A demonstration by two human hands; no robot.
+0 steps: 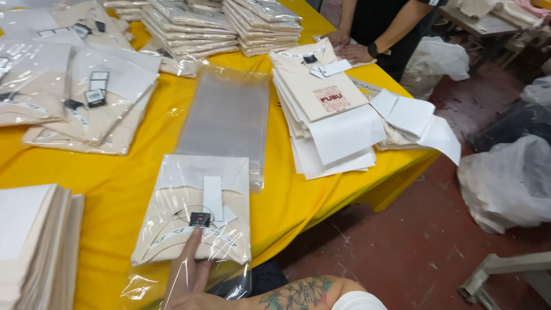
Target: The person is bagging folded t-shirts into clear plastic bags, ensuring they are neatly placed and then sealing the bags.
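Note:
My right hand [190, 276] lies flat at the near open end of a clear plastic bag [189, 172], its fingers stretched onto the folded cream garment [172, 229] inside. Clear film covers part of the hand, and I cannot tell whether it is inside the bag. The garment carries a white paper strip [213, 197] and a small black tag [200, 219], and the fingertips reach just below that tag. The tattooed forearm [298, 294] comes in from the lower right. My left hand is out of view.
On the yellow table [120, 178] lie a stack of empty clear bags [229, 115], a pile of folded cream shirts with paper sheets [327, 109], bagged shirts [189, 28] at the back and left [74, 97], and a stack [34, 241] near left. A co-worker's hands [350, 49] rest at the far edge. Plastic sacks [505, 178] sit on the red floor.

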